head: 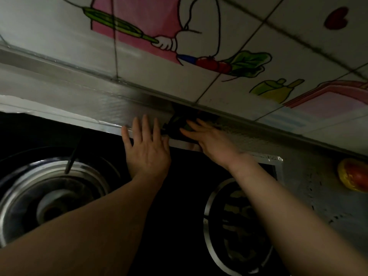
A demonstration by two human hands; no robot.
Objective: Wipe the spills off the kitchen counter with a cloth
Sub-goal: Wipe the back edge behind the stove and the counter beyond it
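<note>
A dark cloth point(176, 124) lies bunched at the back of the foil-covered counter strip point(107, 111), right under the tiled wall. My right hand point(207, 139) reaches over the stove and holds the cloth down, its fingers laid across it. Just left of the cloth, my left hand point(147, 150) rests flat on the strip's front edge with its fingers spread, holding nothing. The light is dim and I make out no spills. Part of the cloth is hidden under my right fingers.
A black gas stove point(179, 226) fills the foreground, with a left burner point(49, 198) and a right burner point(239, 226) under my forearms. A red and yellow object point(354, 176) sits on the counter at the right. Cartoon-decorated wall tiles point(229, 80) rise behind.
</note>
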